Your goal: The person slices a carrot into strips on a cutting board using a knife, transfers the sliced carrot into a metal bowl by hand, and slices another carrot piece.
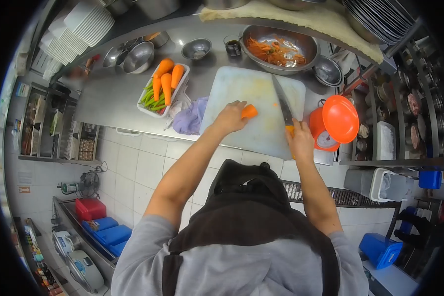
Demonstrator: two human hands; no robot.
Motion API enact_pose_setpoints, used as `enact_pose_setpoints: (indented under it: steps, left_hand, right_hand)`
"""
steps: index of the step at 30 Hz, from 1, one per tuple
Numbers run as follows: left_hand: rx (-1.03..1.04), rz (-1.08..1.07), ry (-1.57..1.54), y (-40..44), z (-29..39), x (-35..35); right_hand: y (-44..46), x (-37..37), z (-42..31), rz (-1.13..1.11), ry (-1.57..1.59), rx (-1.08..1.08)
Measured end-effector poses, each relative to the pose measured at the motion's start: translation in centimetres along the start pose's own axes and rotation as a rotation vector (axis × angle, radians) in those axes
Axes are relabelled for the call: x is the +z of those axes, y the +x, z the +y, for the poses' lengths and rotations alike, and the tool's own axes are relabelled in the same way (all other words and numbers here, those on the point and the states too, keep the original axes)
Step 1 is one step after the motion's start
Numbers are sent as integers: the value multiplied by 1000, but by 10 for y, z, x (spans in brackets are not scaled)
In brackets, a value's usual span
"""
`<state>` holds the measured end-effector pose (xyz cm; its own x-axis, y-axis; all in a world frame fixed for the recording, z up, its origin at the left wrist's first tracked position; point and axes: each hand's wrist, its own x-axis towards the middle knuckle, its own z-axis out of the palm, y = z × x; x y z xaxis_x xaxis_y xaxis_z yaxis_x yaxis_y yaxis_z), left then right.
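Note:
On a white cutting board (222, 106), my left hand (230, 118) is closed on a short piece of carrot (249, 112) near the board's middle. My right hand (300, 140) grips the yellow handle of a large kitchen knife (282, 98). Its blade points away from me and lies over the right part of the board, apart from the carrot piece. A small orange bit rests beside the blade. Left of the board, a white basket (159, 114) holds several peeled carrots (166, 89) and green chillies (150, 98).
A metal bowl with orange peelings (311, 44) stands behind the board. An orange kitchen scale (325, 130) with its round pan (340, 119) is close on the right. A purple cloth (190, 117) lies at the board's left edge. An overhead shelf (182, 25) crosses the back.

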<state>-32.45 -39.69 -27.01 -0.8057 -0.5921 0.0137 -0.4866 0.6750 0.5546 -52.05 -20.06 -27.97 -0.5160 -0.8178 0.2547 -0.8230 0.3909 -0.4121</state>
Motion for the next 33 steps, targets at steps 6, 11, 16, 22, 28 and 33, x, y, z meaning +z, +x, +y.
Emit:
enact_pose_setpoints:
  steps: [6,11,16,22,28,33]
  left_hand:
    - [-68,37,217,34,-14,57]
    - [56,113,136,36,-32,63]
    - [153,142,84,36,-43,65]
    - [113,16,27,38,-41,53]
    - [53,-86,-192,22,-57,33]
    - [17,-82,-305,23,-62,-3]
  right_hand:
    - [-14,45,36,-147,33,34]
    - [-18,55,30,-63,39,104]
    - [-30,61,25,-29,-1,187]
    - [-37,29,11,-27,44,115]
    - [-9,22,-12,212,198,80]
    - [-38,21,-20,391,266,198]
